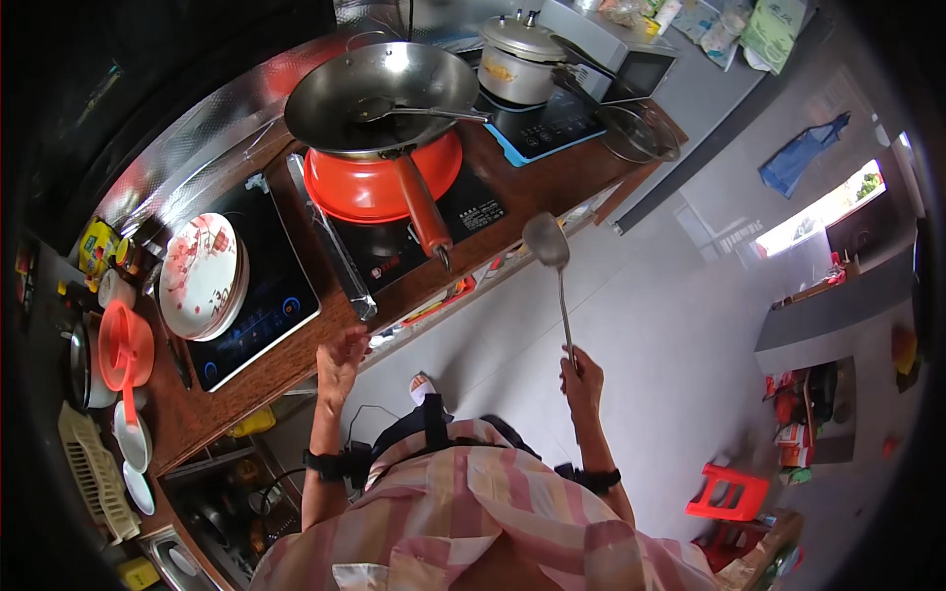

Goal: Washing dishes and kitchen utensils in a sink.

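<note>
My right hand (582,380) grips the thin handle of a metal ladle (547,240), held upright over the floor with its bowl away from me. At the counter's front edge is my left hand (341,362), its fingers loosely bent and nothing visible in them. Beyond it stands a steel wok (318,111) with a reddish-brown handle (423,207). The wok rests on a red basin (384,188), which sits on a black induction cooktop (473,207). Another long-handled metal utensil (436,113) lies inside the wok.
Stacked floral plates (199,273) stand on a left cooktop (270,295). An aluminium pressure cooker (517,70) occupies a blue-edged cooktop (528,144), with a glass lid (628,133) beside it. An orange strainer (126,343) and dish rack (92,473) lie left. A red stool (728,493) stands right.
</note>
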Motion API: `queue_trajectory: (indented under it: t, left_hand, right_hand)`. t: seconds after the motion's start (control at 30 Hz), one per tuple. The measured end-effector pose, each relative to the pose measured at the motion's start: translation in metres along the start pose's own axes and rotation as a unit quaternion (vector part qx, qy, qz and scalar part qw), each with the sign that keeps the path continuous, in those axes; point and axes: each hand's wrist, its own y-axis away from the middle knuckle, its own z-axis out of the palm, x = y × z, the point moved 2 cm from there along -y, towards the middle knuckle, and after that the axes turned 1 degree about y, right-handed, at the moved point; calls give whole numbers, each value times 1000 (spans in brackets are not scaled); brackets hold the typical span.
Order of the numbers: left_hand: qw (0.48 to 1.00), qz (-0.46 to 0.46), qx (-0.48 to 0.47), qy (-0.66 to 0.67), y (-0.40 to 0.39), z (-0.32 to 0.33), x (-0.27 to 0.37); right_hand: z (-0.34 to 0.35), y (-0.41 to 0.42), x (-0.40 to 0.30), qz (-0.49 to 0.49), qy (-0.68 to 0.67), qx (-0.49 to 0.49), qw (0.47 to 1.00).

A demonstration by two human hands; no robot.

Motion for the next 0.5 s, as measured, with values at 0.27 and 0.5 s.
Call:
queue_trajectory:
  t: [0.27, 0.5]
  left_hand:
    - [999, 3, 38, 35, -33, -4, 13]
    - [975, -36, 221, 4, -16, 12, 21]
  right_hand:
    - [74, -154, -46, -147, 90, -18, 985]
    - [146, -267, -75, -341, 136, -21, 930]
